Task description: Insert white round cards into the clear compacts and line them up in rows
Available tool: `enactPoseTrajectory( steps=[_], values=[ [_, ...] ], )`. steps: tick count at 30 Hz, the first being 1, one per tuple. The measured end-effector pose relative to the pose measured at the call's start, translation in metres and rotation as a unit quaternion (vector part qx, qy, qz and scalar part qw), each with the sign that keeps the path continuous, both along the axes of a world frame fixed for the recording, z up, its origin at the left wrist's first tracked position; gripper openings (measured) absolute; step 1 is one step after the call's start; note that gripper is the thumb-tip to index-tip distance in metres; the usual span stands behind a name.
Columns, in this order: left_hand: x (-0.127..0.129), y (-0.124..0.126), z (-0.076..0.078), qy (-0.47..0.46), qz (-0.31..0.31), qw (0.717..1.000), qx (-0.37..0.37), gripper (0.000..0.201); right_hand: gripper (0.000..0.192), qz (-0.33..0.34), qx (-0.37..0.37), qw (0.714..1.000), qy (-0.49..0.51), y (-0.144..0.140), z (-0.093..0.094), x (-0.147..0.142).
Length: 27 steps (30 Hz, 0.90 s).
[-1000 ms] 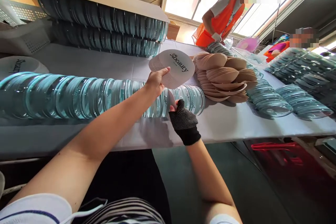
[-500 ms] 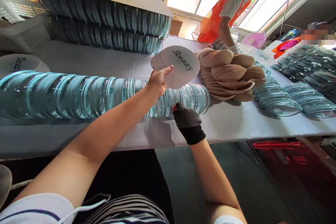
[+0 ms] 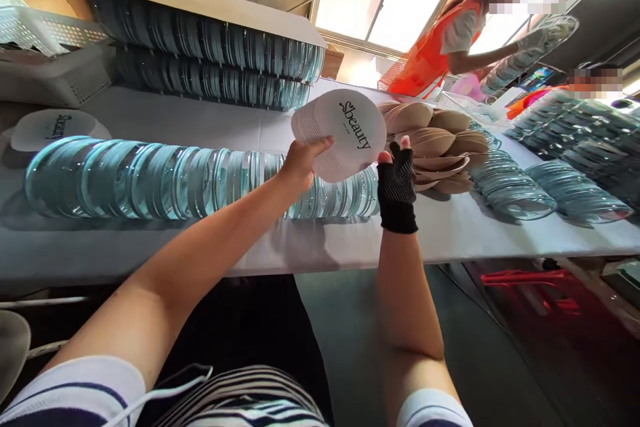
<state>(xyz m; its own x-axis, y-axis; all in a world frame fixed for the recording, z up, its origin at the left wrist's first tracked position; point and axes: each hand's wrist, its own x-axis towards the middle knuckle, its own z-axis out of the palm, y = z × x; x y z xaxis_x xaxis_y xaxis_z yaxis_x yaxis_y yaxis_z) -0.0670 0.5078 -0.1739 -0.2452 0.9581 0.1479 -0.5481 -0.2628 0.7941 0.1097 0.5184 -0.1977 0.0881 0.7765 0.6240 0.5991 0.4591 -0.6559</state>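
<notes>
My bare left hand point(image 3: 303, 160) is closed on a fanned stack of white rounded cards point(image 3: 345, 127), with the thumb lying on top. The uppermost card carries the black print "Sbeauty". At the stack's right edge is my right hand point(image 3: 397, 180), in a black dotted glove with bare fingertips. Its thumb and a finger are apart, with nothing visible between them; whether the thumb touches the cards I cannot tell. Below the cards, a long row of clear bluish round pieces point(image 3: 140, 180) lies on its side. Printed cards show inside its right end, partly hidden by my left hand.
More bluish pieces fill a two-tier rack point(image 3: 210, 47) behind. Tan curved pieces point(image 3: 425, 140) are piled to the right, beside further clear stacks point(image 3: 520, 187). Another card stack point(image 3: 55, 130) lies left, near a pale basket point(image 3: 60, 73). A person in an orange vest point(image 3: 425, 53) stands across the table.
My right hand has moved up and right from the clear row to the card stack's edge, its fingers spreading. The person opposite has lifted a clear stack. The view has shifted slightly.
</notes>
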Motion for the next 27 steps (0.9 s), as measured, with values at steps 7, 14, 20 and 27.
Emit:
enactPoseTrajectory(
  steps=[7,14,20,27],
  values=[
    [-0.013,-0.035,-0.003,0.046,0.015,0.998,-0.026,0.036,0.054,-0.025,0.083,0.995,-0.055,-0.038,0.009,-0.049],
    [-0.039,-0.011,0.009,-0.051,0.068,0.996,-0.002,0.042,0.053,-0.125,0.014,0.992,-0.029,-0.091,0.012,-0.002],
    [-0.048,0.01,0.014,-0.108,0.029,0.993,-0.038,0.042,0.038,-0.027,-0.184,0.94,-0.285,-0.157,-0.005,-0.013],
    [-0.048,0.009,0.008,-0.108,0.053,0.992,-0.034,0.037,0.035,0.042,-0.181,0.926,-0.33,-0.091,-0.023,-0.081]
  ],
)
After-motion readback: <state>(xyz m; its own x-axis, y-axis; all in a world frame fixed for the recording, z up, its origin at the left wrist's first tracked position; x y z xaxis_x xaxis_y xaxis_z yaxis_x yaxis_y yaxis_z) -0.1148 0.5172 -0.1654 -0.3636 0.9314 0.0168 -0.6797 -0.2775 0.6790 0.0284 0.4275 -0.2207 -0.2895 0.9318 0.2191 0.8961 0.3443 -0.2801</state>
